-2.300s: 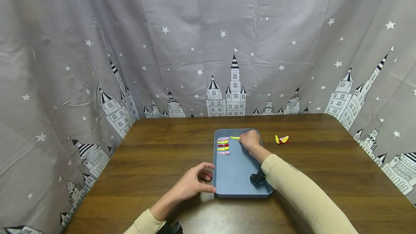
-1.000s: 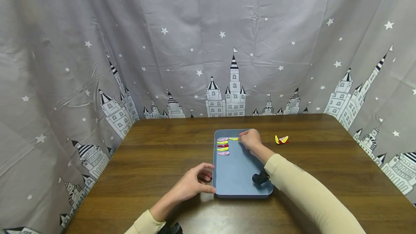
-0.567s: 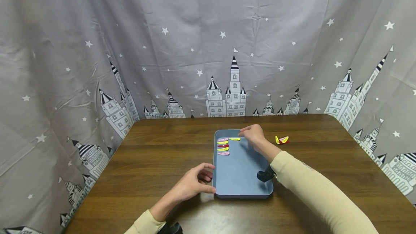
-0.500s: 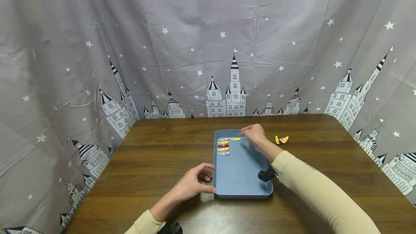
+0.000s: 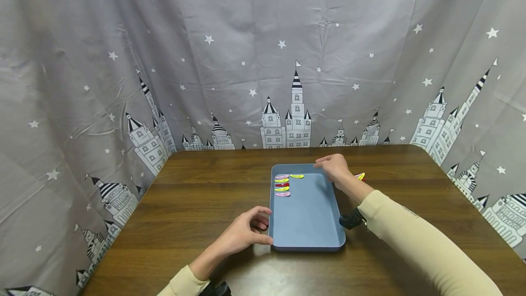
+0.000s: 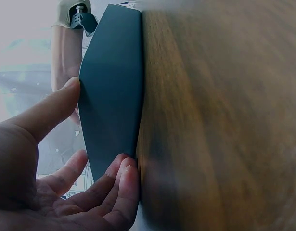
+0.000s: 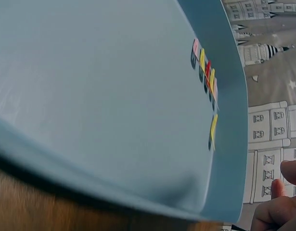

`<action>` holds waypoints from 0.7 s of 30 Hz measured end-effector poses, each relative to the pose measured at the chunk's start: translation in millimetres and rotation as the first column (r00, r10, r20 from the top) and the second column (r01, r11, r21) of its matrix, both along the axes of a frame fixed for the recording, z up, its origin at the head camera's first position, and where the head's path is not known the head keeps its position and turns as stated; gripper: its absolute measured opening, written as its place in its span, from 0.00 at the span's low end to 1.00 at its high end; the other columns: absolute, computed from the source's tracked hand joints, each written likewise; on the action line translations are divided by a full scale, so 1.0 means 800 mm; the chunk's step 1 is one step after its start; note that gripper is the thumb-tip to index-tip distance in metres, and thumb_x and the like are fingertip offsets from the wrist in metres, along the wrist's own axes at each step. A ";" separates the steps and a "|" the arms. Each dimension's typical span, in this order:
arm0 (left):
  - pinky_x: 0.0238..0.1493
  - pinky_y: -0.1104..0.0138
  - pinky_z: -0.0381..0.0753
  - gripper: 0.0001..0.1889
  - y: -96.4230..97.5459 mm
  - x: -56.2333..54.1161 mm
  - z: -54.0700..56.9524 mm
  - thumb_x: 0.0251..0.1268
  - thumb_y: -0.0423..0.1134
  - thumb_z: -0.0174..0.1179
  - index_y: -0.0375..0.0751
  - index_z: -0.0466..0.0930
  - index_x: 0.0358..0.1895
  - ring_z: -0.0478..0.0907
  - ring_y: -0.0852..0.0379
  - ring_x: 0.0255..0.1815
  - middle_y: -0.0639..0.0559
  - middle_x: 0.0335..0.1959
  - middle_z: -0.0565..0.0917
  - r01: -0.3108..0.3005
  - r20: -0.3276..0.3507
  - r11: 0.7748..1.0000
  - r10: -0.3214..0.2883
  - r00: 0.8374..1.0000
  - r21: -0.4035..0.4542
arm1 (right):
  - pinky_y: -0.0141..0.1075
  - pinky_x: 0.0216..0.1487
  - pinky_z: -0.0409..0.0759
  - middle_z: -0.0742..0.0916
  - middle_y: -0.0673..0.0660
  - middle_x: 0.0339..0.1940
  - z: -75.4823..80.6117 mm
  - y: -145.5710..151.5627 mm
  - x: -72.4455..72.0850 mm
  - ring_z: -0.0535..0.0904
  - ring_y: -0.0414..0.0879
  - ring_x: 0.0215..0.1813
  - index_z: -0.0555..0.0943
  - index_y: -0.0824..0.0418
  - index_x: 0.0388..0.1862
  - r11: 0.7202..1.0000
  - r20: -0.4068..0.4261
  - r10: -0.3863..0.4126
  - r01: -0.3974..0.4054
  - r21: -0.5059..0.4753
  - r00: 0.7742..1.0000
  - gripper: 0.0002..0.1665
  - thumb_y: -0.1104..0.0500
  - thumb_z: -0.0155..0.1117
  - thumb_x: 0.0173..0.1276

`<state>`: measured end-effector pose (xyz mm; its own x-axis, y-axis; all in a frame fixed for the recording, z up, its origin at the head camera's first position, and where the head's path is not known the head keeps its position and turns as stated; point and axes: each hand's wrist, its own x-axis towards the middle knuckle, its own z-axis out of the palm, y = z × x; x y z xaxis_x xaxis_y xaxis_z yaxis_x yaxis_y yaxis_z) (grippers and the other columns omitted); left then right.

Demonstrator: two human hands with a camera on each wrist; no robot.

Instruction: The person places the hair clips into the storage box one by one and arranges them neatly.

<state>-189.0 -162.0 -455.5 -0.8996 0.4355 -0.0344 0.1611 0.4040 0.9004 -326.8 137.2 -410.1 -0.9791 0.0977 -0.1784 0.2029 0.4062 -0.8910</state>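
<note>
A blue-grey tray (image 5: 306, 223) lies lengthwise on the table. Along its left side several snap hair clips (image 5: 282, 184), pink, yellow and red, form a column. One yellow hair clip (image 5: 297, 176) lies alone to the right of the top one. My left hand (image 5: 242, 232) rests at the tray's left wall; in the left wrist view the thumb (image 6: 66, 96) touches the rim and the other fingertips meet the wall lower down. Over the tray's far right corner is my right hand (image 5: 336, 168), its fingers loosely bent with nothing seen between them.
More hair clips (image 5: 360, 176) lie in a small pile on the wooden table (image 5: 213, 186) right of the tray, partly hidden behind the right hand. A grey curtain (image 5: 230, 58) printed with castles and stars hangs behind the table's far edge.
The right hand has let go of the lone yellow hair clip, lifted, and moved right, now partly covering the small pile. The left hand and the tray have stayed put.
</note>
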 end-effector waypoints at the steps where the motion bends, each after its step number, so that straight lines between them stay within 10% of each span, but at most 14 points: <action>1: 0.52 0.60 0.81 0.34 0.000 0.000 0.000 0.51 0.38 0.78 0.40 0.75 0.63 0.79 0.50 0.49 0.43 0.48 0.82 -0.001 0.000 1.000 0.001 1.000 -0.001 | 0.32 0.22 0.65 0.87 0.57 0.41 0.001 0.003 0.000 0.60 0.38 0.20 0.86 0.66 0.51 1.000 -0.001 0.001 -0.001 -0.008 1.000 0.16 0.60 0.67 0.66; 6: 0.51 0.62 0.81 0.34 0.000 -0.001 -0.002 0.50 0.38 0.78 0.39 0.75 0.62 0.79 0.51 0.48 0.43 0.48 0.83 -0.003 -0.007 1.000 0.003 1.000 -0.014 | 0.31 0.18 0.59 0.74 0.43 0.12 0.005 0.016 0.003 0.54 0.37 0.12 0.84 0.68 0.53 0.999 0.006 0.006 -0.006 -0.048 1.000 0.17 0.61 0.65 0.68; 12: 0.50 0.64 0.81 0.34 0.000 -0.001 -0.003 0.51 0.38 0.78 0.40 0.75 0.62 0.79 0.51 0.48 0.43 0.48 0.83 0.000 -0.012 1.000 0.000 1.000 -0.017 | 0.31 0.19 0.60 0.72 0.44 0.13 0.008 0.030 0.007 0.55 0.37 0.13 0.83 0.68 0.56 1.000 0.015 0.009 -0.009 -0.028 1.000 0.19 0.60 0.63 0.69; 16: 0.50 0.64 0.80 0.34 0.000 -0.001 -0.003 0.51 0.38 0.78 0.39 0.75 0.63 0.79 0.51 0.48 0.43 0.48 0.83 0.001 -0.014 1.000 -0.001 1.000 -0.018 | 0.32 0.22 0.65 0.86 0.55 0.38 0.010 0.040 0.009 0.58 0.37 0.17 0.83 0.67 0.56 1.000 0.014 0.008 -0.008 -0.020 1.000 0.20 0.59 0.63 0.69; 21: 0.52 0.60 0.81 0.34 0.000 -0.001 -0.001 0.51 0.39 0.78 0.39 0.74 0.63 0.79 0.51 0.48 0.43 0.48 0.83 -0.001 -0.013 1.000 0.001 1.000 -0.023 | 0.30 0.21 0.62 0.79 0.66 0.67 0.009 0.054 0.010 0.55 0.36 0.14 0.81 0.69 0.60 0.998 0.014 0.025 -0.024 -0.050 1.000 0.23 0.59 0.61 0.71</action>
<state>-189.8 -161.6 -456.5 -0.9005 0.4336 -0.0326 0.1722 0.4244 0.8890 -318.6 180.5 -403.2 -0.9783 0.0643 -0.1971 0.2069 0.3659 -0.9074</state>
